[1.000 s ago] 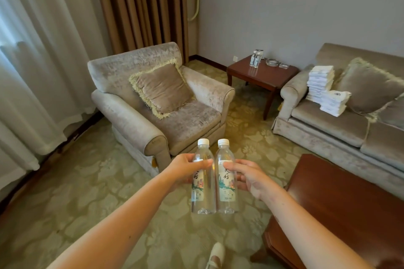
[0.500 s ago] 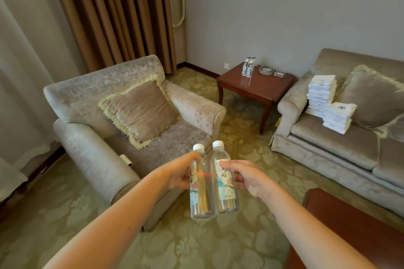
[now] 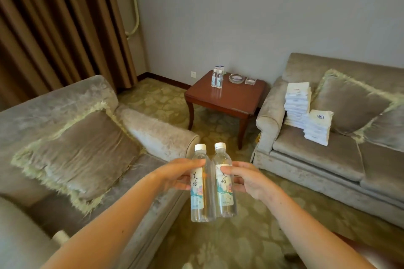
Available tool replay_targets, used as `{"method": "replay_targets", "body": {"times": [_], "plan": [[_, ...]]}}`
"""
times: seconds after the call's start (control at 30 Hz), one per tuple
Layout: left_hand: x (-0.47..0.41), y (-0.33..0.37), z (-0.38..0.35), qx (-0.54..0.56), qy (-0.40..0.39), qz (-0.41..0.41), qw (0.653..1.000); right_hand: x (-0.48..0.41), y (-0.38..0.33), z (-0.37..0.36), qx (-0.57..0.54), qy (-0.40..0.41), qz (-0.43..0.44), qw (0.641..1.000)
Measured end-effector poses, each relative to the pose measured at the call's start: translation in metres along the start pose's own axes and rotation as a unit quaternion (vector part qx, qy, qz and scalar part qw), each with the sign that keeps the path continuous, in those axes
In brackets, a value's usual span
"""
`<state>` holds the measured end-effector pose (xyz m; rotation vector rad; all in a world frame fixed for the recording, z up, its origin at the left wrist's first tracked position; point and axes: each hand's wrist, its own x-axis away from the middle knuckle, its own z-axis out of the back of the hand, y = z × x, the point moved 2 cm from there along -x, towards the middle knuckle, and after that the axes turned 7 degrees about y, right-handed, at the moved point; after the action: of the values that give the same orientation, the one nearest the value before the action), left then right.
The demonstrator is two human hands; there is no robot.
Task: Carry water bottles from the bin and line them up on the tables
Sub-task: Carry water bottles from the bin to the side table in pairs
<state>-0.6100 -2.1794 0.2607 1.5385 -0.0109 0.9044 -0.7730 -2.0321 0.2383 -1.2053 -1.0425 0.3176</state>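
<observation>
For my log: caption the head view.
Left hand holds one bottle, right hand another; two more stand on the side table.

The left hand (image 3: pixel 175 173) grips the left bottle (image 3: pixel 200 192) and the right hand (image 3: pixel 247 179) grips the right bottle (image 3: pixel 225 190), both upright and touching side by side above the carpet (image 3: pixel 251 242). Well beyond the fingers (image 3: pixel 192 162) stands a wooden counter (image 3: pixel 229 98) carrying two small bottles (image 3: pixel 216 78) and a glass ashtray (image 3: pixel 236 78). An armchair (image 3: pixel 153 129) lies left of the fingers, and a sofa (image 3: pixel 317 155) with stacked white towels (image 3: pixel 306 111) lies to their right.

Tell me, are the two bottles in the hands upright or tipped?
Upright. The left bottle and the right bottle both show white caps on top and bases down, side by side.
</observation>
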Motion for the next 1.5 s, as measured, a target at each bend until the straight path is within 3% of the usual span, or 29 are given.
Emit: {"method": "replay_targets", "body": {"times": [0.2,0.47,0.87,1.5], "plan": [[-0.103,0.08,0.038,-0.033,0.004,-0.045,0.998,-0.088,-0.068,0.014,-0.014,0.016,0.027,0.999],[-0.215,0.144,0.053,-0.027,0.026,-0.05,0.998,-0.187,-0.128,0.037,0.0,0.04,0.039,0.998],[-0.444,0.271,0.065,-0.011,0.071,-0.028,0.997,-0.418,-0.249,0.12,0.027,0.014,0.035,0.999],[-0.703,0.449,0.041,-0.034,0.034,-0.059,0.997,-0.663,-0.384,0.256,0.006,0.047,0.058,0.997]]}}
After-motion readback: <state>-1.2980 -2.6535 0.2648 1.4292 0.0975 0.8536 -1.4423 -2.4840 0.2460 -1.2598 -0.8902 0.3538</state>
